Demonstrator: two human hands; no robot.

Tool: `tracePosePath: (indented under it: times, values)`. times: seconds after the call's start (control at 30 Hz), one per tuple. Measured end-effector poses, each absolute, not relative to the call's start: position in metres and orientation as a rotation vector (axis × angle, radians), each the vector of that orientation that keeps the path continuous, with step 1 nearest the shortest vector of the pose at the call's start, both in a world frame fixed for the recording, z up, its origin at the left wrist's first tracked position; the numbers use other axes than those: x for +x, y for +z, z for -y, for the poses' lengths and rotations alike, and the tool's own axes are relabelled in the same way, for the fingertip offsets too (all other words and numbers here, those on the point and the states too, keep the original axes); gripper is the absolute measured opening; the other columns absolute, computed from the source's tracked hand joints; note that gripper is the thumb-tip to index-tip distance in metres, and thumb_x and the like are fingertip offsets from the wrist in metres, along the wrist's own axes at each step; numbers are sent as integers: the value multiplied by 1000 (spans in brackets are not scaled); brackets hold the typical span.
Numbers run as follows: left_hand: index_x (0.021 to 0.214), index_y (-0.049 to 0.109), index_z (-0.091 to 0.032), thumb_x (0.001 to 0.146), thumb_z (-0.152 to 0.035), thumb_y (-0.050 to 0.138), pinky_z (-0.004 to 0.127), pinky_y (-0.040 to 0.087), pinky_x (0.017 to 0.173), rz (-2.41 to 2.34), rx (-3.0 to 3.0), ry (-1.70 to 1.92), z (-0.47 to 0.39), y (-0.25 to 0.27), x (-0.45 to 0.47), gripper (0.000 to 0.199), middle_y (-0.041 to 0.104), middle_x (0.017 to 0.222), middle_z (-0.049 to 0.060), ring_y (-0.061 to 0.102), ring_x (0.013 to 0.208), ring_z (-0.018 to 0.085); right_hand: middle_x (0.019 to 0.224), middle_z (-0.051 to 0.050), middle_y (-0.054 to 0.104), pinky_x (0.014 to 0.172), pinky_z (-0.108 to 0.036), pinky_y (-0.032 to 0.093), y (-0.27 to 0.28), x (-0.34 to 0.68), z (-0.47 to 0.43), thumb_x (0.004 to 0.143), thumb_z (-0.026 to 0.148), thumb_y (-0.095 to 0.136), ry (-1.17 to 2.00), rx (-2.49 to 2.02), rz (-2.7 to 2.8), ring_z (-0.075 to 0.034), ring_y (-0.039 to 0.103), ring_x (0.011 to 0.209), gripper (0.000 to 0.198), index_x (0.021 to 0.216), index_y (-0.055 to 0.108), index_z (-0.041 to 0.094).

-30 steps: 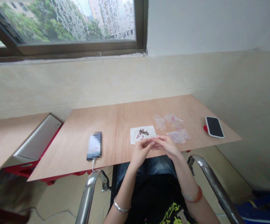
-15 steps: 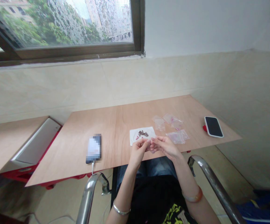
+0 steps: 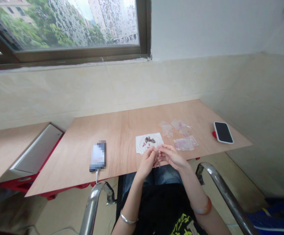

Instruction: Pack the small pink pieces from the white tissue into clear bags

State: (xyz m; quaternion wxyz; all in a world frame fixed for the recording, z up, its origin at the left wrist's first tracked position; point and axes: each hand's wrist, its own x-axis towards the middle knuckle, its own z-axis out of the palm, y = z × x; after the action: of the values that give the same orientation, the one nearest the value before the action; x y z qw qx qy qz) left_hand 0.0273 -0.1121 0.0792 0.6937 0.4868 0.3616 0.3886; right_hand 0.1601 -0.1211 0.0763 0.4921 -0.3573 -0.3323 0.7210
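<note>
My left hand [image 3: 147, 160] and my right hand [image 3: 171, 156] meet at the table's front edge, fingers closed in pinches. Between them is a small clear plastic bag [image 3: 159, 163], mostly hidden by the fingers. Just beyond the hands lies a white paper sheet [image 3: 140, 147]. On it sit several dark brown, short rod-shaped pieces [image 3: 150, 140] in a loose pile, with a few small pink pieces [image 3: 144, 144] nearer to me. Right of the sheet, more clear plastic bags [image 3: 184, 143] lie flat, some with pink bits showing.
A phone with a white rim [image 3: 223, 132] lies at the table's right end, a red object [image 3: 214, 133] beside it. Another phone [image 3: 98, 156], plugged into a white cable [image 3: 97, 177], rests on the left. Metal armrests [image 3: 92, 202] flank me. A second table [image 3: 14, 140] stands at left.
Both hands have shifted slightly and the fingers are turned a little differently around the bag. More pink pieces on the sheet show now. The view has moved slightly.
</note>
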Motion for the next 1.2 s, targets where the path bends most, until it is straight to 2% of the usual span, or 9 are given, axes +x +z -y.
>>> tracePosePath:
  times: [0.33,0.53,0.63,0.7,0.8,0.9,1.03,1.13,1.2]
  values:
    - [69,36,-20,89,-39,41,16,28,37,-1038,1351,946,114,60,34,28,36,53,-9,37,39,5,54,3,55,48,-23,49,71,152,120,62,46,73,1602,-1125,797,-9,54,44,36,61,55,15]
    - [73,38,-20,90,-27,39,18,33,45,-1223,1489,1046,108,54,31,19,38,57,-7,40,46,8,50,3,55,58,-29,54,70,150,125,59,43,74,1592,-1167,778,-12,57,49,36,52,51,17]
    - [80,47,-19,86,-18,44,22,42,59,-1239,1728,1090,108,57,29,7,52,74,-1,53,64,12,47,3,54,52,-28,51,70,147,125,61,43,71,1517,-1263,777,-13,57,46,33,54,51,17]
    - [84,55,-18,84,-10,43,28,46,73,-1256,1911,1079,109,58,28,14,59,95,6,58,84,17,47,2,55,50,-28,49,68,146,124,63,43,69,1447,-1305,796,-14,56,46,31,56,52,17]
    - [95,65,-20,82,-6,44,38,46,84,-1422,2076,960,113,59,27,29,54,124,12,57,104,25,49,1,55,51,-25,46,65,145,123,66,41,67,1331,-1276,892,-11,52,47,30,56,52,17]
    - [114,63,-28,81,-11,52,42,47,82,-1545,2128,879,118,60,26,39,47,136,11,58,104,31,51,2,54,53,-24,43,64,144,124,70,39,65,1242,-1242,969,-10,50,50,30,55,51,17]
    - [124,56,-31,83,-15,53,42,49,81,-1573,2193,863,120,68,24,45,49,136,10,60,102,30,60,2,56,55,-23,44,69,144,126,68,37,69,1302,-1278,902,-13,54,59,26,63,53,17]
    - [126,54,-30,85,-14,50,40,50,82,-1581,2233,874,118,72,22,45,51,135,10,59,105,27,77,1,62,59,-26,50,72,146,126,65,33,73,1460,-1142,652,-16,61,74,29,85,56,21]
    - [125,56,-29,84,-11,48,41,49,86,-1528,2299,919,118,74,22,45,51,134,10,56,109,26,87,0,64,63,-28,52,73,147,124,70,32,69,1657,-920,448,-17,63,79,33,98,55,23]
